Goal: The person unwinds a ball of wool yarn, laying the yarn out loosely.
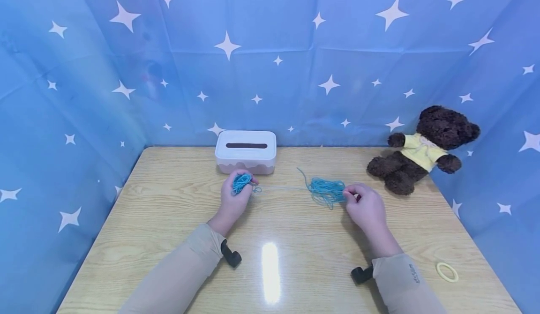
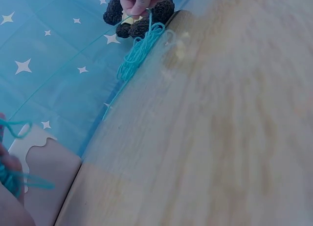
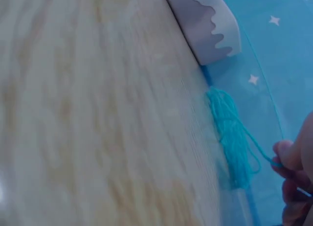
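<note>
Turquoise yarn in a loose, looped skein (image 1: 326, 190) appears to lie on the pale wood-grain table (image 1: 291, 229) just beside the fingertips of the right hand (image 1: 367, 206), on the side facing the left hand (image 1: 236, 202). The left hand curls around a compact turquoise wound bundle of yarn (image 1: 241, 183); the right hand pinches a strand narrowly between thumb and finger. A thin turquoise strand (image 1: 282, 187) spans the gap between the hands.

Doing the step well, which looks like winding yarn from skein to bundle, probably calls for light, even tension: the right hand letting yarn slip through its pinch, the left keeping its wraps snug and gathering stray loops. Pulling hard could tighten the skein into a knot; its free tail, trailing toward the left hand, is best kept clear.

Seen from the right wrist, the pinch is plain, with one length (image 3: 259, 150) running back to the skein, a detail small from above. The left-wrist view shows loops (image 2: 36, 181) sticking out from the bundle. Only the head view takes in the pale-yellow ring (image 1: 447, 272), nearer the person than the right hand, and the full top of the white-and-mauve slotted box (image 1: 246, 153) just beyond the left hand.
</note>
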